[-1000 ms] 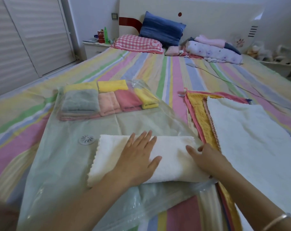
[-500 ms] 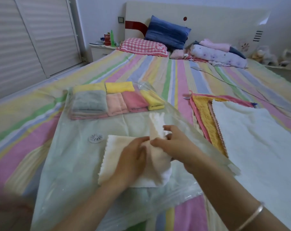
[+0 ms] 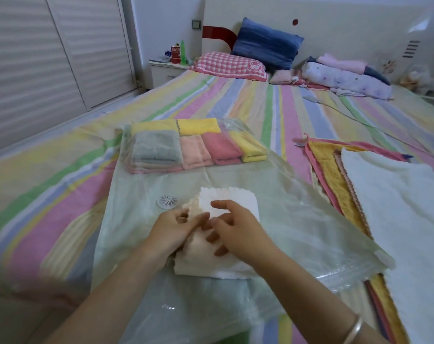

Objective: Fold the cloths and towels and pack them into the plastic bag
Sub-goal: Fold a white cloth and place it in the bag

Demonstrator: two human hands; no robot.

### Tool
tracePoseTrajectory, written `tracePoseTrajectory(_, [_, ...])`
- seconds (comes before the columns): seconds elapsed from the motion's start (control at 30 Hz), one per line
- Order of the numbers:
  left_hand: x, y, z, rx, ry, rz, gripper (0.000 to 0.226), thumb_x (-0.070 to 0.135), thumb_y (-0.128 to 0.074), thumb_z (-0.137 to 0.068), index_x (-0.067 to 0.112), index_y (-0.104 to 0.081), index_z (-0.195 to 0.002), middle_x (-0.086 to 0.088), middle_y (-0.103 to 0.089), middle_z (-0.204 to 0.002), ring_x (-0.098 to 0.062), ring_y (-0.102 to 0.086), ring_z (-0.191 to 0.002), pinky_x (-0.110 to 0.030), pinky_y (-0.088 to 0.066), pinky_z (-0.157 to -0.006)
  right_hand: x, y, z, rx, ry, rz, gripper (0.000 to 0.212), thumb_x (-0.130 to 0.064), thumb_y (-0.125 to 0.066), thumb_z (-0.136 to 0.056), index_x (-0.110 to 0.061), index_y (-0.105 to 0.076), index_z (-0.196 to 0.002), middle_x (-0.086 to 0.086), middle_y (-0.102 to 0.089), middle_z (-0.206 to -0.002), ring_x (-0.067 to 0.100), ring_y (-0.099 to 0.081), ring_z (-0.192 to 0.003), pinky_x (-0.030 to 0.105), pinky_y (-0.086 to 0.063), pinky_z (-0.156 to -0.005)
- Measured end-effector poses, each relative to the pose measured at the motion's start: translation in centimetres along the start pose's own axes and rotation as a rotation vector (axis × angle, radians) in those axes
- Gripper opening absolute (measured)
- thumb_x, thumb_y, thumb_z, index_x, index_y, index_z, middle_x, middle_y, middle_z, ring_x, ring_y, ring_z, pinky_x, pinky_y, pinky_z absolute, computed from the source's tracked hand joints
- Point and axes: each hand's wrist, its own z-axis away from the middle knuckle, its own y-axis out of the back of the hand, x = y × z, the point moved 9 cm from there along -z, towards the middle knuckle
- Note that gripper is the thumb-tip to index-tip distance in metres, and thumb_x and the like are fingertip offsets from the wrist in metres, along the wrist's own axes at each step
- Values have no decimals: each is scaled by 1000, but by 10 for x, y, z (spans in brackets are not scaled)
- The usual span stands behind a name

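A cream-white towel (image 3: 232, 198), folded into a small thick square, lies on top of the clear plastic bag (image 3: 298, 219) spread on the bed. My left hand (image 3: 172, 229) grips its left edge, fingers curled into the layers. My right hand (image 3: 238, 230) rests on top of the towel with fingers bent, pressing the fold. Inside the far end of the bag sit several folded cloths (image 3: 191, 150): grey, peach, pink and yellow. A white round valve (image 3: 168, 201) is on the bag just left of the towel.
To the right lies a stack of unfolded cloths (image 3: 330, 175), yellow and pink, with a large white towel (image 3: 397, 202) on top. The striped bedsheet (image 3: 273, 108) runs back to pillows (image 3: 265, 43) and bundled bedding (image 3: 347, 78). A nightstand (image 3: 166, 70) stands at the far left.
The towel lay as a long strip under both flat hands; my right hand lifted its right end over to the left, and it is now a compact square under both hands.
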Motion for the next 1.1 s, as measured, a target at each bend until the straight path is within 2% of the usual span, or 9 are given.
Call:
tracePoseTrajectory(0.1, [1,-3,2,-27,-70,49,25,4,-73,-81,11,-69,-105,-7,-76,-91,-17,-73,-80,-24,-56,-68,-3,49,7,325,128,199,35,-5,-45,-90,-33,-61,-104,-15,-67,-96,4,-61,-86,32,-54,-75])
tracePoseTrajectory(0.17, [5,0,5,-38,-107,16,24,0,-70,-84,12,-69,-105,-5,-76,-89,-17,-73,-80,-23,-56,-68,-11,63,14,466,239,435,33,-11,-47,-92,-34,-58,-113,-16,-57,-118,8,-51,-107,28,-46,-84])
tracePoseTrajectory(0.3, [8,15,7,25,-160,-178,18,7,-71,-83,17,-69,-98,0,-76,-82,-14,-72,-76,-31,-56,-74,5,13,8,206,159,699,52,-49,-36,-98,-37,-26,-147,3,-7,-159,27,-9,-144,39,-24,-114])
tracePoseTrajectory(0.43, [9,38,2,208,-111,-746,50,48,-77,-70,24,-60,-111,8,-68,-103,-17,-65,-96,-35,-52,-84,32,-27,9,81,8,929,76,-72,-24,-89,-39,4,-151,4,36,-153,36,31,-140,58,-6,-115])
tracePoseTrajectory(0.5, [-4,41,-1,142,38,-561,62,51,-79,-67,17,-57,-114,2,-69,-106,-23,-69,-94,-40,-57,-81,39,-33,7,80,5,979,77,-72,-23,-89,-38,8,-151,5,40,-151,37,36,-137,61,-4,-114])
tracePoseTrajectory(0.6, [-18,29,0,2,201,-247,43,29,-81,-76,3,-63,-105,-12,-72,-92,-29,-73,-75,-46,-61,-71,44,-29,4,77,12,945,78,-71,-31,-87,-40,2,-151,4,38,-152,42,25,-141,58,-10,-115])
tracePoseTrajectory(0.77, [-11,0,12,-136,215,-204,28,13,-78,-79,1,-65,-101,-11,-68,-81,-14,-63,-55,-29,-56,-48,40,2,8,6,-48,770,82,-69,-56,-78,-49,-17,-147,2,33,-153,44,-23,-137,42,-29,-110])
tracePoseTrajectory(0.9, [-12,-28,30,-194,243,-164,25,14,-77,-81,1,-64,-97,-11,-65,-81,-18,-64,-60,-27,-54,-47,57,64,18,141,-214,198,64,-50,-73,-76,-37,-45,-133,6,-21,-148,27,-48,-117,37,-40,-105])
tracePoseTrajectory(1.1, [-17,-76,57,-281,267,1,28,15,-73,-83,1,-63,-105,-12,-64,-82,-19,-62,-64,-28,-54,-50,95,106,53,57,-454,170,104,-43,-81,-71,-22,-15,-147,12,-44,-138,30,-50,-118,38,-44,-99])
